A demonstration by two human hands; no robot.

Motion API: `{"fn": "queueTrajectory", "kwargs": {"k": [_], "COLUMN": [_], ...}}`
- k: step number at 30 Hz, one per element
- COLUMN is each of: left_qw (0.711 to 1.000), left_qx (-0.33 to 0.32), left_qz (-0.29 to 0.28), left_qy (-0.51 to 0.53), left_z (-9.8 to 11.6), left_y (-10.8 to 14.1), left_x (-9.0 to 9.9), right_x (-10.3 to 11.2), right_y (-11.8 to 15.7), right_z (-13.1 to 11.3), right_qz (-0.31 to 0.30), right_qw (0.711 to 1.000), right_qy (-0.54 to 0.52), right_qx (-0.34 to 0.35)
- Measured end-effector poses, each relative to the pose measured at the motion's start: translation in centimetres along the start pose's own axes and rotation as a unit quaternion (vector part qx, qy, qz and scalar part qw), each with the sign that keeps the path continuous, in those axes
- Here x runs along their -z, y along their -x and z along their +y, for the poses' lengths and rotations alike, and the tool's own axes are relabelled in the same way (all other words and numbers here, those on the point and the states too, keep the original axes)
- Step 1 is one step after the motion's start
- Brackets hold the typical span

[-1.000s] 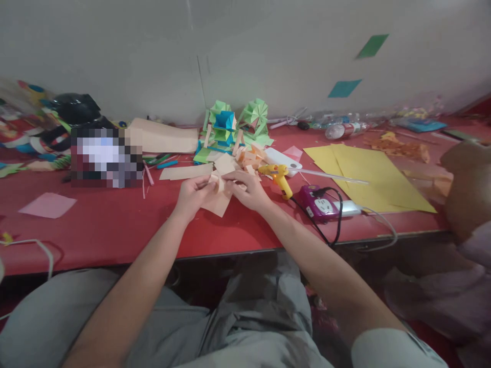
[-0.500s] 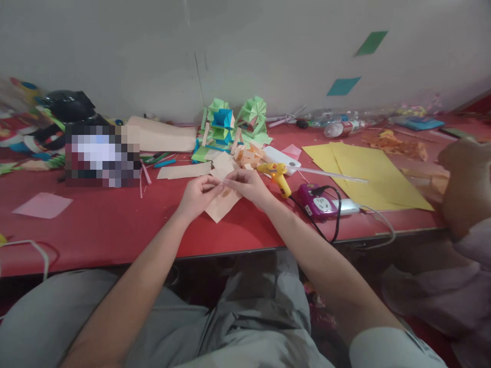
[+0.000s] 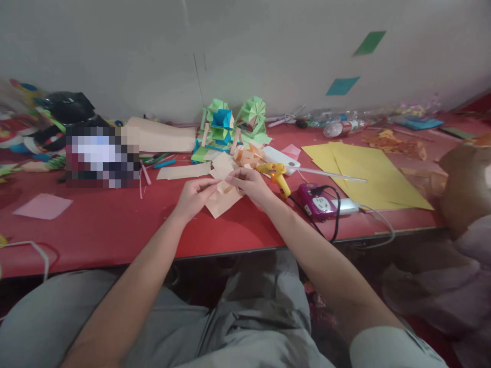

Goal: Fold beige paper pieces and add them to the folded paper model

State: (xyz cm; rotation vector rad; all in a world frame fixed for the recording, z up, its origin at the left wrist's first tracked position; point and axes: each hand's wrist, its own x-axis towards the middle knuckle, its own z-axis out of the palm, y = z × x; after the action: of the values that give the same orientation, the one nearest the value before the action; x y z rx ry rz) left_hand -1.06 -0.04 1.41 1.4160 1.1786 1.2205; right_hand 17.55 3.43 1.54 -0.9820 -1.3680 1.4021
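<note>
A tan sheet of paper with creases lies at the middle of the table, between my two hands. My left hand is closed in a pinch on its left edge. Across from it, my right hand pinches the paper's upper right part, fingertips close to those of the left. More tan paper pieces lie just behind the fingers. A yellow glue gun with a clear glue stick rests right of my right hand. Behind stand green and blue folded paper models.
A purple power socket with a black cable sits to the right, before large yellow sheets. Pink paper lies left. Plastic bottles are near the wall. Another person's arm is at the right edge.
My hands have drawn slightly apart, and more of the tan paper shows between them. Its front corner has lifted or shifted back a little.
</note>
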Motion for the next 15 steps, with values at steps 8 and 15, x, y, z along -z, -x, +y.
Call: {"fn": "queueTrajectory", "kwargs": {"k": [8,15], "left_qw": [0.999,0.992], "left_qx": [0.019,0.041], "left_qz": [0.048,0.049], "left_qy": [0.013,0.108], "left_z": [-0.2,-0.67], "left_y": [-0.17,-0.46], "left_x": [-0.38,-0.69], "right_x": [-0.23,-0.22], "right_y": [0.38,0.29], "right_z": [-0.07,0.65], "right_qz": [-0.037,-0.077], "right_qw": [0.97,0.916], "right_qy": [0.134,0.241], "right_qx": [0.201,0.311]}}
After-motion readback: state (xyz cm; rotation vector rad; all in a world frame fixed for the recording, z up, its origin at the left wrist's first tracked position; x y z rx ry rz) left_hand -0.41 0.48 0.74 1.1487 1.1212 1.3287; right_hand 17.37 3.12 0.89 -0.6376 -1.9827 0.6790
